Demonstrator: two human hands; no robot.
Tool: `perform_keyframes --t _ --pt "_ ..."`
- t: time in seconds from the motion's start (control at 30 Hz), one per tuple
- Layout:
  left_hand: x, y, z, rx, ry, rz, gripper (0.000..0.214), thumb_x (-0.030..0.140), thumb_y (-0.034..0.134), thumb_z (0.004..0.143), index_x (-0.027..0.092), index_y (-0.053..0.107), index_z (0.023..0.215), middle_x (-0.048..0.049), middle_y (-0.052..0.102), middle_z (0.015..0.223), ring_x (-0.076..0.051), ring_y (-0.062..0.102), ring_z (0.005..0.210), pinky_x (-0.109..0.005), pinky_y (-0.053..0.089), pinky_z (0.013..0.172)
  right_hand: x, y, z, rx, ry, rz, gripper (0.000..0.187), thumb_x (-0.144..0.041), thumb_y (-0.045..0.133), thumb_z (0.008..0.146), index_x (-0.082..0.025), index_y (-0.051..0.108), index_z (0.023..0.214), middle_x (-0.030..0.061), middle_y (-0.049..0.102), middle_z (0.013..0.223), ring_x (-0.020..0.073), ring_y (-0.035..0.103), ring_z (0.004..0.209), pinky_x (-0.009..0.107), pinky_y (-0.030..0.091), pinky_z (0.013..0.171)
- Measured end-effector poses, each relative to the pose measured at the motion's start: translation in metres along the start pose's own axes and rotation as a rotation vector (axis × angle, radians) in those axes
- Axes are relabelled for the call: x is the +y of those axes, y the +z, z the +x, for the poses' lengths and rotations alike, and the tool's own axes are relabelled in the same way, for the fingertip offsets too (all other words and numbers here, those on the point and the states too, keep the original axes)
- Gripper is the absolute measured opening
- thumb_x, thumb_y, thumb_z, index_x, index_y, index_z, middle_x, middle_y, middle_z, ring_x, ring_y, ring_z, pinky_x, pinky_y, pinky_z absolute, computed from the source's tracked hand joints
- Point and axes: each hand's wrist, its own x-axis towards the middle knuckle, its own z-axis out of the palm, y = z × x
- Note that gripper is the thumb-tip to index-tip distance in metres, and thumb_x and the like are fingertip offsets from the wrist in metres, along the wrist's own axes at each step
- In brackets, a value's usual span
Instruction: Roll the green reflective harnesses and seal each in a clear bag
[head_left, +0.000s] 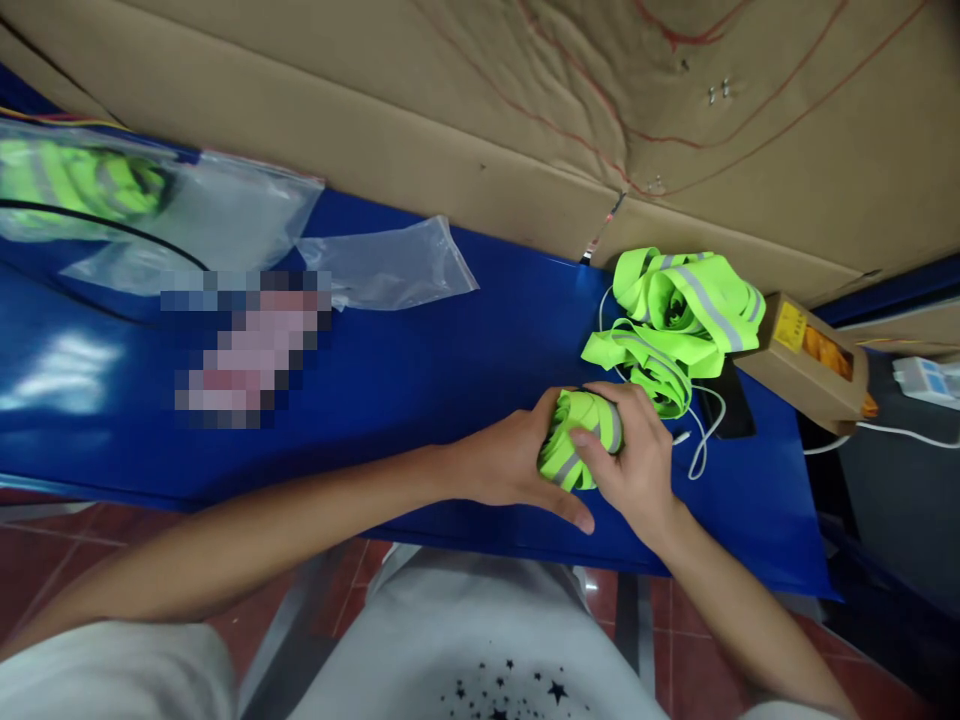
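Observation:
Both of my hands close around one bunched neon-green strap with a grey reflective stripe [579, 436], held just above the blue table [420, 370]. My left hand [510, 462] cups it from the left. From the right, my right hand [637, 462] grips it, fingers wrapped over the top. Just behind my hands lies a loose pile of the same neon-green reflective straps [675, 320].
An empty clear plastic bag [390, 265] lies mid-table. A larger bag holding green straps [97, 190] sits far left. A small cardboard box [814, 360], a white cable [701, 440] and a dark phone [731, 410] are at right. A cardboard wall [525, 90] stands behind.

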Motion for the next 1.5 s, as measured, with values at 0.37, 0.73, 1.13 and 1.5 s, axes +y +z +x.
perform_keyframes --t 0.37,0.73,1.13,1.5 --pt "-0.004 0.005 0.005 0.029 -0.081 -0.455 0.067 0.047 0.078 0.084 0.018 0.039 0.130 0.0006 0.067 0.079 -0.018 0.070 0.061 -0.031 0.060 0.056 0.015 -0.005 0.009 -0.059 0.117 0.323 0.053 -0.057 0.059 0.097 -0.024 0.053 0.138 0.0116 0.061 0.129 0.0279 0.060 0.122 0.043 0.051 0.102" --pt "0.009 -0.008 -0.010 0.354 0.061 0.532 0.090 0.057 0.083 0.075 0.026 0.040 0.147 -0.0038 0.077 0.105 -0.026 0.077 0.084 -0.031 0.056 0.067 0.003 0.009 -0.005 -0.157 0.361 0.839 0.078 -0.036 0.096 0.063 -0.028 0.063 0.132 0.0064 0.071 0.130 0.0287 0.069 0.116 0.040 0.058 0.100" --pt "0.008 -0.037 0.001 0.099 0.210 0.625 0.120 0.078 0.073 0.073 0.022 0.015 0.162 -0.0120 0.072 0.123 -0.029 0.075 0.098 -0.036 0.058 0.077 0.010 0.013 0.006 0.099 0.474 0.692 0.055 -0.033 0.098 0.056 -0.022 0.074 0.104 0.0031 0.078 0.092 0.0224 0.073 0.079 0.034 0.062 0.072" --pt "-0.009 -0.102 0.010 0.471 -0.024 1.229 0.044 0.051 0.062 0.096 0.018 0.066 0.125 -0.0144 0.069 0.126 -0.033 0.066 0.116 -0.046 0.050 0.101 0.030 -0.003 0.020 0.330 0.606 1.017 0.056 -0.038 0.094 0.064 -0.018 0.073 0.113 0.0079 0.077 0.100 0.0243 0.074 0.083 0.031 0.064 0.052"
